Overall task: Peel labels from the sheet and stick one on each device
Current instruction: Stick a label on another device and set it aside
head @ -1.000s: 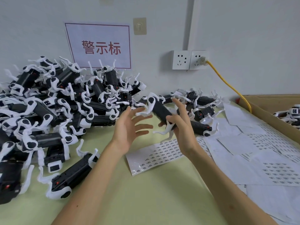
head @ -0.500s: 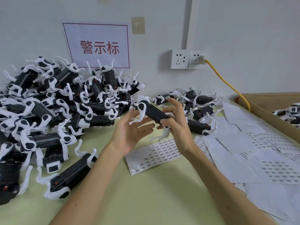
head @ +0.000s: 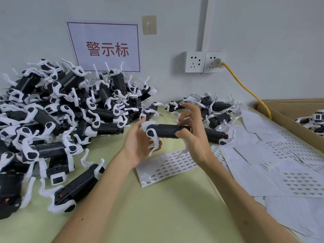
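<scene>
Head view, left to right. Pile of devices (head: 61, 120): black bodies with white clips, heaped against the wall on the green table (head: 157, 216). Left hand (head: 138, 144): palm turned up, fingers loosely spread, not clenched, cradling the white end of the held device (head: 166, 131). Held device: level in the air between both hands, above the label sheet (head: 168, 165), which lies flat on the table. Right hand (head: 194, 137): thumb and curled fingers grasp its black middle. Loose paper sheets (head: 280, 163): overlapping, right of the label sheet. Cardboard box (head: 289, 120): far right, more devices inside.
</scene>
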